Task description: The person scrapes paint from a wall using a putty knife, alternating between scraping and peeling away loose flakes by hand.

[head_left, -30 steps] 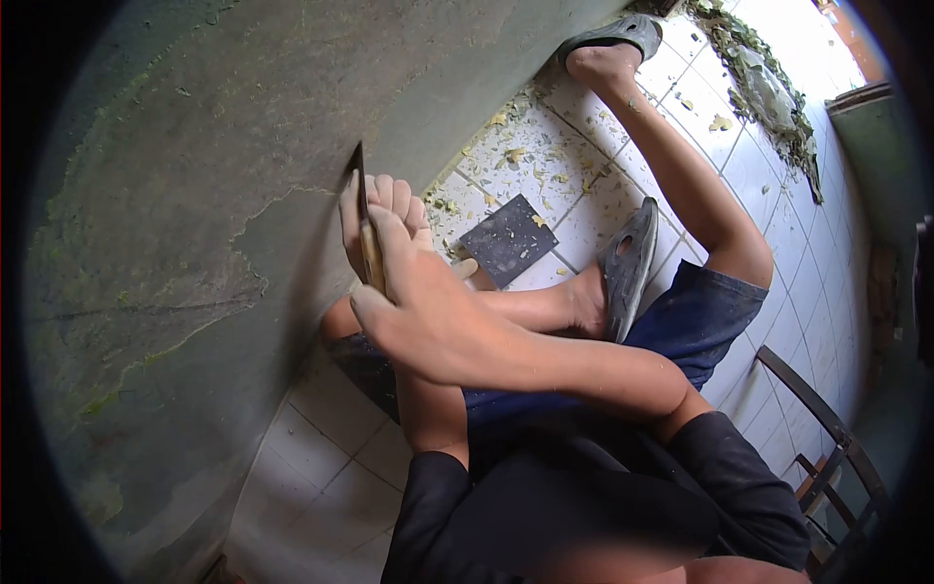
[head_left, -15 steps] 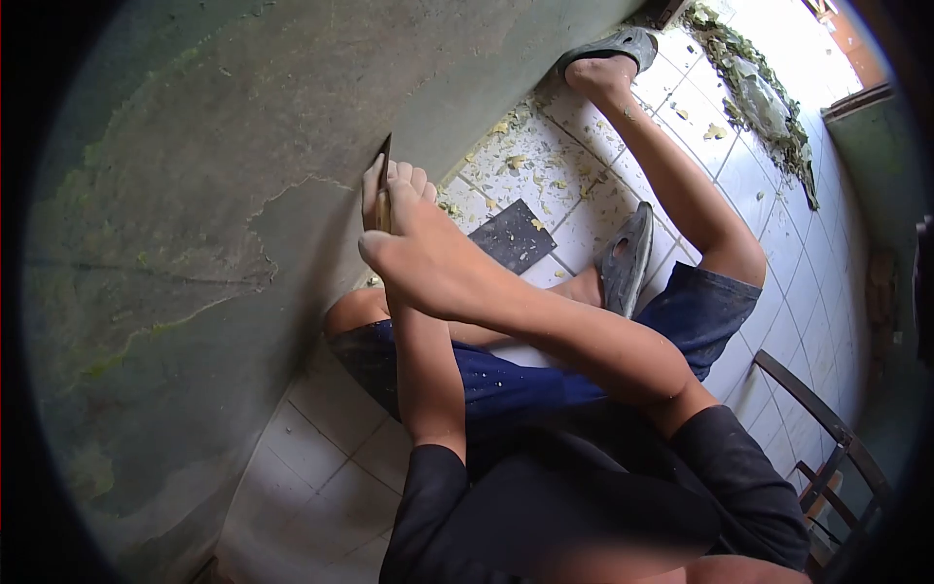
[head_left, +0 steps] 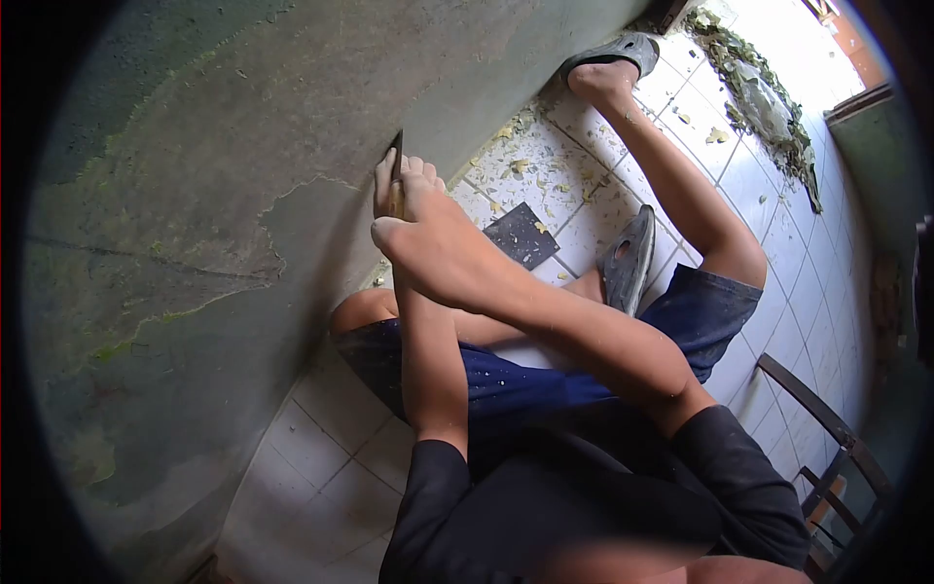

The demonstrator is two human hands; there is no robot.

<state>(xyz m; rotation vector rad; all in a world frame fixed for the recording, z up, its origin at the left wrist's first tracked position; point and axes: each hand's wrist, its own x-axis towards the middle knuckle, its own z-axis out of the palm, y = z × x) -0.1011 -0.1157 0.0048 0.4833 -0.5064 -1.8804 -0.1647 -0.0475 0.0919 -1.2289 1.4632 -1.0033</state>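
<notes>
Your right hand (head_left: pixel 428 243) was clamped on the short wooden handle of a thin-bladed tool (head_left: pixel 396 197), with the thumb lying along the near side and a finger stretched forward beside the handle. Your left hand (head_left: pixel 420 167) was just beyond it, mostly hidden behind the right; its pale, dusty fingers showed on both sides of the dark blade, but you could not tell from this view whether they were closed on it or only resting by it. The tool stood nearly edge-on, its blade pointing away from you at the wall (head_left: pixel 195 224); whether the tip was touching was too fine to tell. Your forearms crossed, the right passing over the left.

The wall was grey-green and blotchy, with a ragged, pale-edged line where a rougher layer met a smoother one, left of your hands. Beyond your right wrist, a dark flat plate (head_left: pixel 525 236) lay on the white tiled floor (head_left: pixel 316 428), partly covered by your forearm, with pale flakes (head_left: pixel 535 170) scattered around it. You sat in dark blue shorts (head_left: pixel 530 387), left leg folded with its grey clog (head_left: pixel 630 261) near the plate, right leg reaching out so that the other clog (head_left: pixel 623 49) was beside the wall. Further off, a heap of debris (head_left: pixel 793 146) lay along the tiles with clear plastic (head_left: pixel 767 107) in it, and a dark frame (head_left: pixel 812 401) stood at your right.
</notes>
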